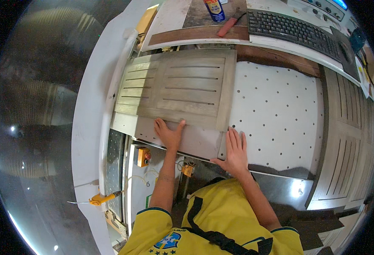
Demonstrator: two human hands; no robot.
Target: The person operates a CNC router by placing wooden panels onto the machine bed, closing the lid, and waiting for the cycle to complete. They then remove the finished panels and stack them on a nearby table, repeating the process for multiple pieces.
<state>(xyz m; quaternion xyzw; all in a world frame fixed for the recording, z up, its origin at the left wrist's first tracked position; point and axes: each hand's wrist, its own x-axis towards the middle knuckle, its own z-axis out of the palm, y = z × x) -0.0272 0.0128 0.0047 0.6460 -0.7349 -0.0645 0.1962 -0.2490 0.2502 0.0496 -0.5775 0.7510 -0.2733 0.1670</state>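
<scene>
- While both forearms come in from 6 o'clock, yellow shirt with a black strap fills the bottom edge.
- Right hand: flat, fingers together and extended, palm down on the white perforated table, fingertips touching the near right corner of the slatted wooden panel. Grips nothing.
- Left hand: flat, fingers spread a little, palm on the grey strip just below the panel, fingertips against the panel's near edge. Grips nothing.
- Slatted wooden panel: lies flat at frame centre, 12 o'clock of both hands, grey-brown, slots running left-right, overhanging the table's left part.
- Yellow box with a red button: on the machine side, 9 o'clock of the left hand, near it.
- Yellow-handled tool: lower, about 8 o'clock of the left hand, well apart.
- Stack of similar slatted panels: 3 o'clock of the right hand, at the table's right edge.
- Far side, 12 to 1 o'clock: black keyboard on a white shelf, red-handled tool just left of it, spray can beside that, near the top edge.
- Control panel beyond the keyboard, details too small to tell.
</scene>
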